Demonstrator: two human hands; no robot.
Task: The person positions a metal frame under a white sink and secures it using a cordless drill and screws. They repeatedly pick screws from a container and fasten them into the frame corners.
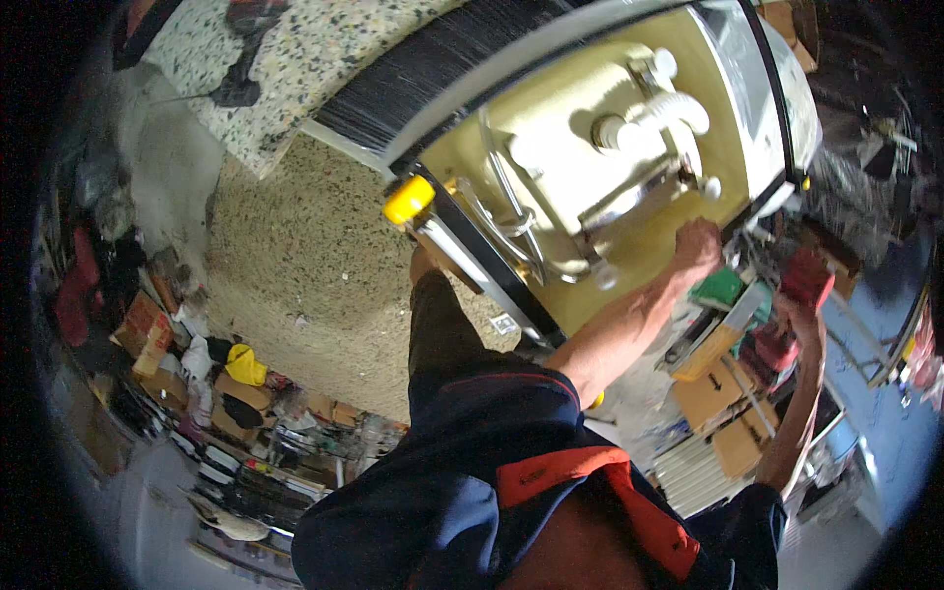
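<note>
A large open appliance cabinet with a pale yellow interior lies in front of me. Inside it are a white corrugated hose, a bright white housing and thin looped tubing. My left hand is curled closed by the cabinet's near right inner wall; anything in its fingers is hidden. Off to the right, outside the cabinet, my right hand grips a red cordless drill, held up above the clutter. A yellow roller-like part sits at the cabinet's left corner.
A red-and-black power tool lies on the speckled slab at the upper left. Cardboard boxes stand below my right arm. Along the lower left are piled oddments with a yellow bag. Speckled floor stretches left of my legs.
</note>
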